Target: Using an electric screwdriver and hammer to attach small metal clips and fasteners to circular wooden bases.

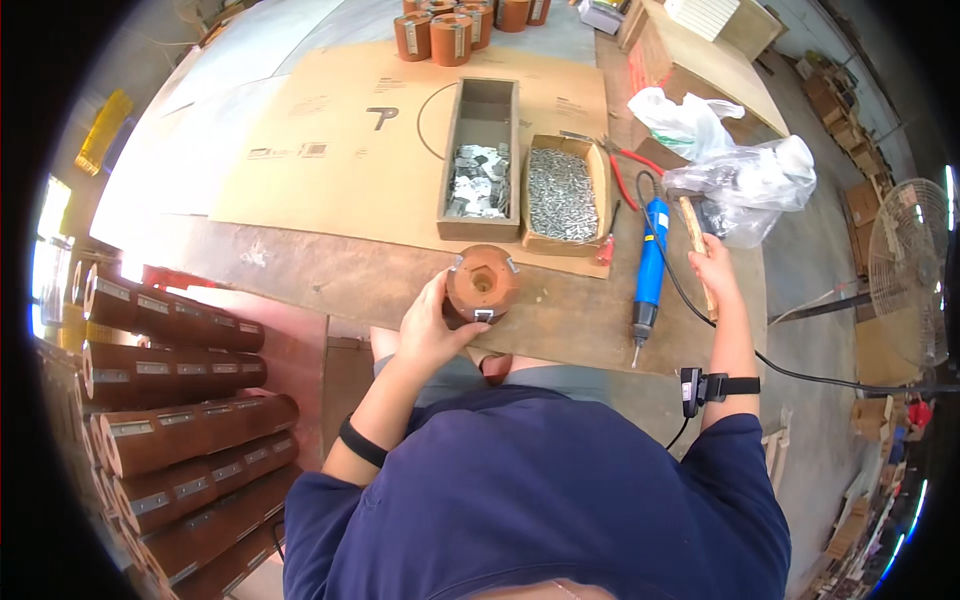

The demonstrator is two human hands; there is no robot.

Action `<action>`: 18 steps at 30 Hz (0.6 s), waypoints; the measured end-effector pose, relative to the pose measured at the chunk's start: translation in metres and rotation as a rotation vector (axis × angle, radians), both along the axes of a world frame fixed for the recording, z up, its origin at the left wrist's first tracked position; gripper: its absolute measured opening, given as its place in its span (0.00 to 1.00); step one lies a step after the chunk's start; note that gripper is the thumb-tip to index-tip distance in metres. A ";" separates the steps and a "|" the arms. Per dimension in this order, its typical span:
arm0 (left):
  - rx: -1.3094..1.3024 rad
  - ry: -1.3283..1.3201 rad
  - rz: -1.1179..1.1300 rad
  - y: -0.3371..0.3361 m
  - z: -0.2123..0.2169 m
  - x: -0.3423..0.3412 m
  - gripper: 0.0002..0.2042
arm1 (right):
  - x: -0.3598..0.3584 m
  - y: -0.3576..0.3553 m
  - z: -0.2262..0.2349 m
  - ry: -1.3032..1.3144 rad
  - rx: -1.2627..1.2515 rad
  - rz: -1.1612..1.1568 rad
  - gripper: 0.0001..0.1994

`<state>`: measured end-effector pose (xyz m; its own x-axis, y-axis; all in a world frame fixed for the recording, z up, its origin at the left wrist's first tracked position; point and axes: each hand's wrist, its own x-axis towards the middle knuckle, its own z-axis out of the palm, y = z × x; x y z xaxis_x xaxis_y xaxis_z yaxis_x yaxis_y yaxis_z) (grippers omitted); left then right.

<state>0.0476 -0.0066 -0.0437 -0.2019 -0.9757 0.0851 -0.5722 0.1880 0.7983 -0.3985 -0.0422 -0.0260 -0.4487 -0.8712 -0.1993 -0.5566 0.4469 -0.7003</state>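
The squat reddish-brown wooden cylinder (483, 284) was at the near edge of the brown wooden workbench (340, 265), its round end face turned upward and a dark hole sunk in the middle. Small silvery metal plates (three could be made out) were spaced around its rim, one of them on the near side. Over the bench's right part, the slim, pale wooden stick (697, 225) slanted, its far end leaning left and its near end pointing toward the bench's front edge.
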 end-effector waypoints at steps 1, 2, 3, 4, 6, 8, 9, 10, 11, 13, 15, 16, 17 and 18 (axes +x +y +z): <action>0.000 -0.008 0.005 0.000 0.003 0.000 0.38 | -0.010 -0.002 -0.013 -0.008 0.000 0.005 0.27; 0.019 -0.021 -0.004 -0.001 0.007 -0.001 0.38 | -0.022 -0.004 -0.028 0.240 -0.078 0.059 0.26; 0.038 -0.034 -0.012 -0.001 0.009 -0.001 0.37 | -0.025 -0.006 -0.034 0.486 -0.157 0.114 0.25; 0.045 -0.036 -0.006 -0.002 0.008 0.000 0.37 | -0.031 -0.008 -0.038 0.502 -0.085 0.071 0.25; 0.069 -0.034 -0.001 -0.003 0.008 -0.001 0.37 | -0.026 -0.007 -0.042 0.680 -0.074 0.012 0.23; 0.094 -0.034 0.012 -0.003 0.007 -0.001 0.36 | 0.000 -0.004 -0.026 0.856 -0.064 -0.041 0.20; 0.073 -0.013 0.029 -0.002 0.004 -0.001 0.36 | 0.020 0.001 -0.008 0.602 -0.134 0.001 0.16; 0.052 0.011 0.040 -0.002 0.002 -0.003 0.35 | 0.038 0.007 0.004 0.350 -0.199 0.036 0.12; 0.052 0.012 0.028 -0.003 0.002 -0.008 0.35 | 0.051 0.017 0.009 0.305 -0.190 0.063 0.10; 0.064 0.062 0.050 0.001 0.002 -0.013 0.35 | 0.093 0.034 0.019 0.300 -0.118 0.124 0.09; 0.073 0.107 0.010 0.004 -0.007 -0.021 0.35 | 0.125 0.047 0.023 0.421 0.014 0.169 0.12; 0.081 0.157 -0.038 0.003 -0.008 -0.028 0.35 | 0.136 0.053 0.021 0.527 0.003 0.155 0.15; 0.083 0.155 -0.045 0.004 -0.005 -0.034 0.35 | 0.142 0.057 0.019 0.632 -0.009 0.141 0.20; 0.015 0.063 -0.062 0.006 0.004 -0.041 0.35 | 0.141 0.060 0.014 0.629 -0.006 0.134 0.20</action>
<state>0.0065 -0.0010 -0.0395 -0.2563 -0.9629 0.0848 -0.5088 0.2090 0.8351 -0.2579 0.0178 -0.0116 -0.3658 -0.9279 0.0717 -0.9124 0.3424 -0.2243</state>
